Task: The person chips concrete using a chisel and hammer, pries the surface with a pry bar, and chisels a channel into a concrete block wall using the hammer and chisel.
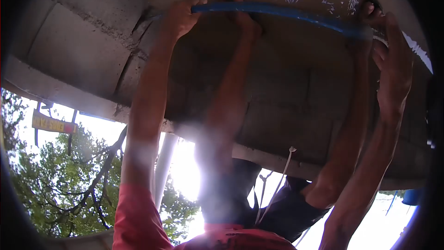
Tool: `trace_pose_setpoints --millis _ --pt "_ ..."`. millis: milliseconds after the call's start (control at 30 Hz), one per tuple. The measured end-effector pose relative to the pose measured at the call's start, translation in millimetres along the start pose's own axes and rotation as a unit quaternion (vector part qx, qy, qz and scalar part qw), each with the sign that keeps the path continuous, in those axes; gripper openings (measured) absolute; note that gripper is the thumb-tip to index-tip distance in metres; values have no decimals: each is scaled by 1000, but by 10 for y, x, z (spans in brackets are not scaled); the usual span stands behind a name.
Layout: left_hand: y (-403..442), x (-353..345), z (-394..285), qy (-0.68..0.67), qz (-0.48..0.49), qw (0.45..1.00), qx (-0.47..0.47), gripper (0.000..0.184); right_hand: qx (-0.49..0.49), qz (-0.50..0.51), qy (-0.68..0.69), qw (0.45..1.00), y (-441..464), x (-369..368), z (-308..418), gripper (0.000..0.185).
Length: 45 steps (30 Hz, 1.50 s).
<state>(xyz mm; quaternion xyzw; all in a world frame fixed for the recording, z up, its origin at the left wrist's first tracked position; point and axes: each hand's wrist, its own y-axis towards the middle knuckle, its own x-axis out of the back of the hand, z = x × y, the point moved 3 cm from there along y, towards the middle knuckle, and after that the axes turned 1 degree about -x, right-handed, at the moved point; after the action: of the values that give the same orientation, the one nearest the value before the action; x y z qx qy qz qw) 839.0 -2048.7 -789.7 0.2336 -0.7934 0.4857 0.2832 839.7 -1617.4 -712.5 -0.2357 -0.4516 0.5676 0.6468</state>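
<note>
Blue hose (277,10), bowed across top of frame: probably light, springy, slick if wet; best held near ends. Left hand (185,16) curled round left end; right hand (392,62) part-curled beside right end, grip unclear.

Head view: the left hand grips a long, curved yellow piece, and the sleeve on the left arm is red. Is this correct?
Not quite: the long, curved piece is blue, not yellow, as the head view shows. The rest is right: the left hand grips it, and the sleeve on the left arm is red.
</note>
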Motion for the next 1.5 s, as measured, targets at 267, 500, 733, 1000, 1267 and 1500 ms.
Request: trace_pose_setpoints --millis 267,500,733,1000,1267,1500 --pt "271 439 -1358 -120 52 988 83 23 -36 -32 -19 999 -11 1762 -358 36" --pt "120 556 -2617 -88 -210 970 -84 40 -83 -153 22 984 -451 2708 -543 34" --pt "316 417 -2328 -120 -22 992 -25 27 -115 -173 55 977 -742 3110 -1214 38" --pt "278 355 -1965 -9 -3 999 -40 40 -88 -170 262 946 -824 2167 -1085 43" --pt "-80 500 -655 13 107 993 50 40 80 -7 472 878 -1150 -182 -219 40" --pt "-59 247 -1248 15 70 997 -3 36 -45 -7 400 916 -1150 534 -705 31"
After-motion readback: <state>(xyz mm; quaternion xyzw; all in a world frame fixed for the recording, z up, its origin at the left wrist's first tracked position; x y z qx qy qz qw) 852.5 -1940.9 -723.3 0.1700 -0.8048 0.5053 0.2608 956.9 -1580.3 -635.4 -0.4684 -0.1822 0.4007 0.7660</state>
